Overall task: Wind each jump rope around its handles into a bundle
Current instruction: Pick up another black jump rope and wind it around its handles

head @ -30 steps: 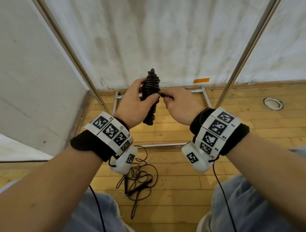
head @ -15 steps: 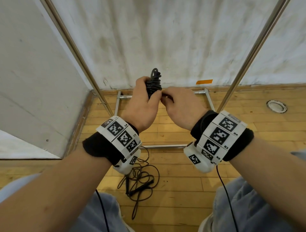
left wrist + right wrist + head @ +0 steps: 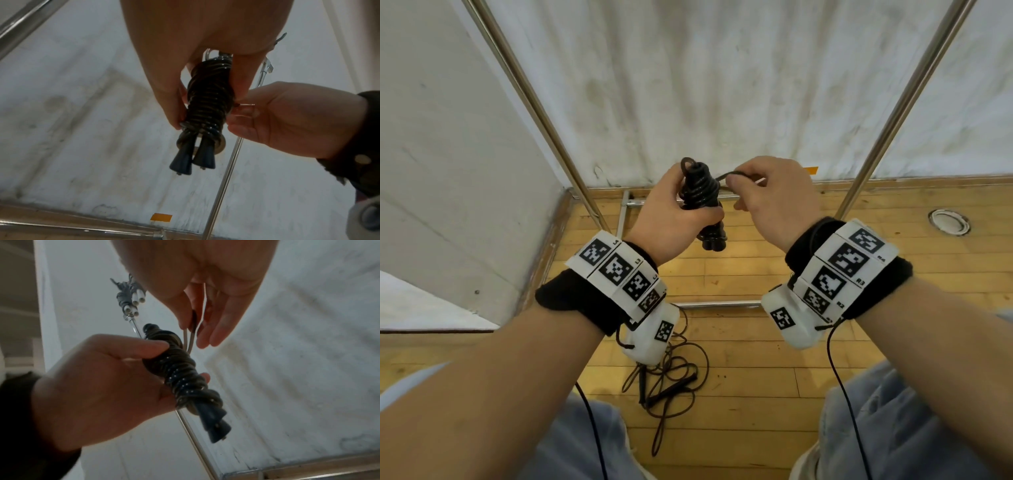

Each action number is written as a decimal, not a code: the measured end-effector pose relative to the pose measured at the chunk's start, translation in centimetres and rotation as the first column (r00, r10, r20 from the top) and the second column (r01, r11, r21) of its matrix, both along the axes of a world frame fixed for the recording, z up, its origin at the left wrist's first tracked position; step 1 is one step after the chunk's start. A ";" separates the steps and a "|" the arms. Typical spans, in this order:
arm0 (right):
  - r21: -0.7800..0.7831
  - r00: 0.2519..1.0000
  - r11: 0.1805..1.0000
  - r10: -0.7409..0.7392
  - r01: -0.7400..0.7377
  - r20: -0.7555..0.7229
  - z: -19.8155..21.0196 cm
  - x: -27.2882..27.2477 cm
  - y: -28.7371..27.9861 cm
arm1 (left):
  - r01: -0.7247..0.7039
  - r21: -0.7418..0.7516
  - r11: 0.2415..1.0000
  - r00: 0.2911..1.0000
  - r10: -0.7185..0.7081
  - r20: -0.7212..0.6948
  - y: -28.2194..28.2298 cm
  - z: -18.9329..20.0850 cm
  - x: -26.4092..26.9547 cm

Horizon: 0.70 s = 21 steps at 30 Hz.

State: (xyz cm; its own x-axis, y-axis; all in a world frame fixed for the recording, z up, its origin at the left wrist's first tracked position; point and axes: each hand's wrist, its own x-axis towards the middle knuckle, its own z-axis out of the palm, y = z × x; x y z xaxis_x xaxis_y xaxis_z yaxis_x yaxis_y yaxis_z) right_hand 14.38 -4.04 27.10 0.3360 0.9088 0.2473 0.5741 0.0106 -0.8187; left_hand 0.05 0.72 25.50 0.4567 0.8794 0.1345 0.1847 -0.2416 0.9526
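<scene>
A black jump rope bundle (image 3: 700,186), wound tightly around its two handles, stands upright in my left hand (image 3: 690,209), which grips its middle. The two flared handle ends (image 3: 193,160) stick out below the coils. My right hand (image 3: 738,180) pinches a short loop of the same rope (image 3: 191,337) that comes off the top of the bundle (image 3: 183,374). A second jump rope (image 3: 671,380) lies loose and tangled on the wooden floor between my knees, partly hidden by my left wrist.
Two slanted metal rack poles (image 3: 534,102) (image 3: 893,102) rise from a base bar (image 3: 719,304) against the white wall. Bundles with white handles (image 3: 131,300) hang high on the rack. A round floor fitting (image 3: 948,222) sits at the right.
My right hand has moved from beside the bundle's middle up and to the right, drawing a short loop of rope out from the top. The left hand keeps its grip.
</scene>
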 end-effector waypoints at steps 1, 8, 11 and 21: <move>0.012 0.998 1.000 -0.004 0.004 -0.058 0.1 0.0 0.0 | 0.014 -0.011 1.000 1.000 -0.014 0.021 -0.1 0.3 0.0; 0.047 0.983 0.998 0.040 -0.032 -0.180 0.2 0.0 0.0 | -0.019 -0.284 0.959 0.967 0.090 0.238 0.2 0.7 0.3; 0.097 0.976 0.995 0.040 -0.019 -0.216 0.3 0.0 -0.1 | -0.118 -0.243 0.963 0.972 0.162 0.169 0.5 0.7 0.2; 0.125 0.971 0.992 0.055 -0.026 -0.234 0.8 -0.4 0.1 | -0.185 0.107 0.977 0.981 0.191 -0.045 0.3 -0.1 0.2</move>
